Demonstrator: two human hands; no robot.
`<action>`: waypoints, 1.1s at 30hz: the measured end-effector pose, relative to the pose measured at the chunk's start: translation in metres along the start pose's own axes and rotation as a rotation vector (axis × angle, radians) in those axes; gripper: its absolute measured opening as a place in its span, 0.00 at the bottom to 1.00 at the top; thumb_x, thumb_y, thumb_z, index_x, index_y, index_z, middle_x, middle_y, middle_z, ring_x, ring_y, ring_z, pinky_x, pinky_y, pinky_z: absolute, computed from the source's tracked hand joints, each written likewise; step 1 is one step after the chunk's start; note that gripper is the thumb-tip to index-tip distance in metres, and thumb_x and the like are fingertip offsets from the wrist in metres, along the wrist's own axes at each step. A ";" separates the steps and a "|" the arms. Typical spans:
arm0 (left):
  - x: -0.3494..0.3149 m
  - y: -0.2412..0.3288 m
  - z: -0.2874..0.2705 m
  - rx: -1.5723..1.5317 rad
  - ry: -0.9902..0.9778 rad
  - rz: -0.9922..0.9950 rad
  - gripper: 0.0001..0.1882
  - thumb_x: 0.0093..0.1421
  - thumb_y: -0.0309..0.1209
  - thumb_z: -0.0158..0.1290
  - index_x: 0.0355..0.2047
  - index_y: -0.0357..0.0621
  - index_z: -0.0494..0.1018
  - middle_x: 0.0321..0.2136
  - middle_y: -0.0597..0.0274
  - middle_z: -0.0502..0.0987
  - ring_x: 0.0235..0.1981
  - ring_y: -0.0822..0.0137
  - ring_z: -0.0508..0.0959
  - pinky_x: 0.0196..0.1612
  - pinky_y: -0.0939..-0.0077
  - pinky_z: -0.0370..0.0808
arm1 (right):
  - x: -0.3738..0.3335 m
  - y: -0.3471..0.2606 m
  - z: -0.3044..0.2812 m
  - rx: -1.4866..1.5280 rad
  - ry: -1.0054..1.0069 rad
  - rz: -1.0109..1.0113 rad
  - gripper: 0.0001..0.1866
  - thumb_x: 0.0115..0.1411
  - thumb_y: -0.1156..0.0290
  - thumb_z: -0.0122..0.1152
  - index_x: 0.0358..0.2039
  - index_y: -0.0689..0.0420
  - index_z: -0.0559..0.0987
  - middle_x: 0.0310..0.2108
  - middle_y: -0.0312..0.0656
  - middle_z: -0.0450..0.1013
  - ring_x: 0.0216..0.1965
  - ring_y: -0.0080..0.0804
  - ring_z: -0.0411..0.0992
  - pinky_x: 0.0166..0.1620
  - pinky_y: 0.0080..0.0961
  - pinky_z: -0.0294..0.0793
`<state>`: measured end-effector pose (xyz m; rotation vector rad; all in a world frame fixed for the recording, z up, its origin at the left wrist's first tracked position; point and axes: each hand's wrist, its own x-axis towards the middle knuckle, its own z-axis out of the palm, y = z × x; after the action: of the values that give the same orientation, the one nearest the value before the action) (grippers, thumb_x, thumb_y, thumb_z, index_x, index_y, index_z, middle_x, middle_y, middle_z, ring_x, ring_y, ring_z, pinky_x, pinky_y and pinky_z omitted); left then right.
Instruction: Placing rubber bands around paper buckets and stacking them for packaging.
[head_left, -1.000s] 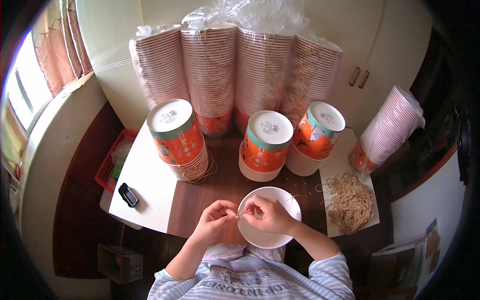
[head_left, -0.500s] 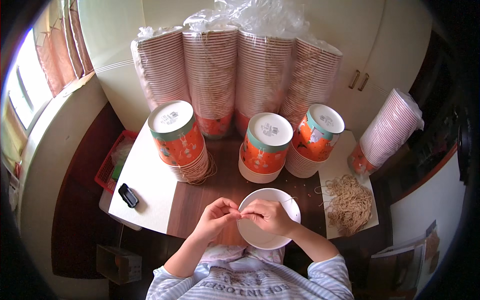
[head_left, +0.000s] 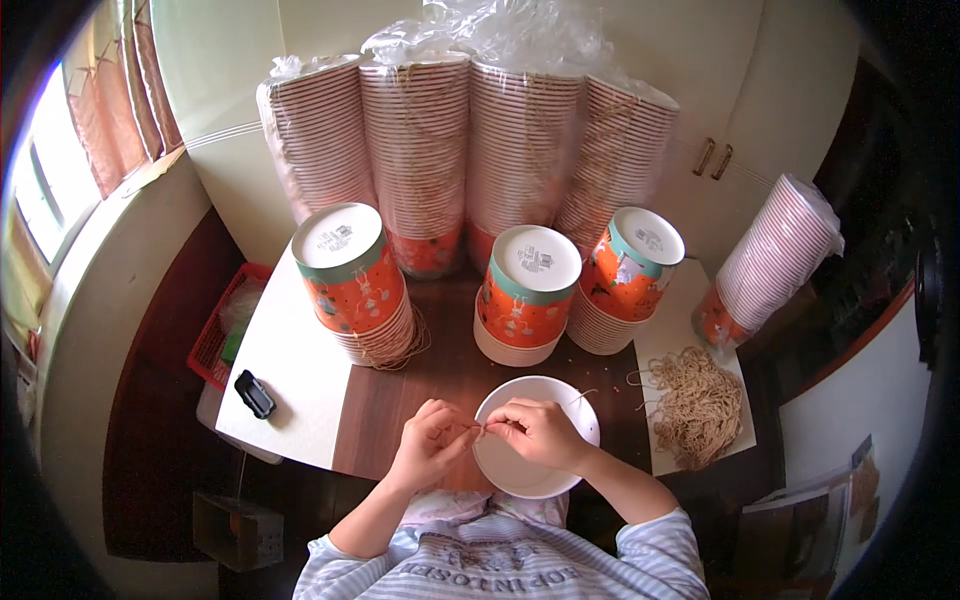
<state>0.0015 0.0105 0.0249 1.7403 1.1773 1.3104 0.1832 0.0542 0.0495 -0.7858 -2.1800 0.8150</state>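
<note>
At the front of the table a white paper tub [head_left: 535, 478] stands with its open mouth up, under my hands. My left hand [head_left: 437, 440] is closed in a pinch at the tub's left rim. My right hand [head_left: 538, 432] pinches just beside it, over the mouth. Between the two sets of fingertips shows a bit of thin tan string [head_left: 481, 430], partly hidden by the fingers. A thin tan strand [head_left: 587, 394] also crosses the tub's right rim. To the right lies a tangled heap of tan string [head_left: 695, 410] on a white panel.
Three short stacks of upturned orange tubs stand beyond: left [head_left: 355, 290], middle [head_left: 530, 300] and right [head_left: 630, 285]. Loose string hangs on the left one. Tall plastic-wrapped stacks [head_left: 415, 150] rise behind, another wrapped stack [head_left: 770, 255] leans right. A black tray [head_left: 256, 394] lies left.
My fingertips have drawn slightly apart, and the bit of string between them now shows. The left fingers have spread a little; the tub and stacks stay in place.
</note>
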 end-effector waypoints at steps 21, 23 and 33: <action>-0.002 -0.032 0.010 -0.205 0.226 -0.217 0.06 0.51 0.23 0.53 0.22 0.37 0.66 0.19 0.68 0.65 0.20 0.81 0.63 0.22 0.88 0.61 | -0.007 0.002 -0.001 -0.011 -0.071 0.008 0.03 0.49 0.76 0.57 0.24 0.59 0.72 0.22 0.40 0.70 0.24 0.35 0.70 0.27 0.27 0.68; -0.002 -0.031 0.012 -0.275 0.229 -0.258 0.07 0.52 0.23 0.52 0.22 0.37 0.65 0.19 0.68 0.65 0.20 0.82 0.64 0.22 0.88 0.62 | -0.007 0.002 -0.001 -0.041 -0.082 -0.026 0.02 0.49 0.77 0.56 0.24 0.59 0.72 0.23 0.40 0.69 0.25 0.35 0.70 0.27 0.26 0.67; -0.005 -0.035 0.012 -0.221 0.194 -0.208 0.05 0.53 0.23 0.52 0.24 0.38 0.66 0.19 0.69 0.65 0.21 0.82 0.64 0.24 0.88 0.63 | -0.016 -0.002 0.000 -0.030 -0.114 0.051 0.03 0.51 0.74 0.55 0.26 0.58 0.72 0.23 0.40 0.70 0.26 0.36 0.70 0.29 0.27 0.69</action>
<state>0.0031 0.0191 -0.0113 1.3214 1.2316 1.4439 0.1925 0.0417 0.0451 -0.8308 -2.2851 0.8738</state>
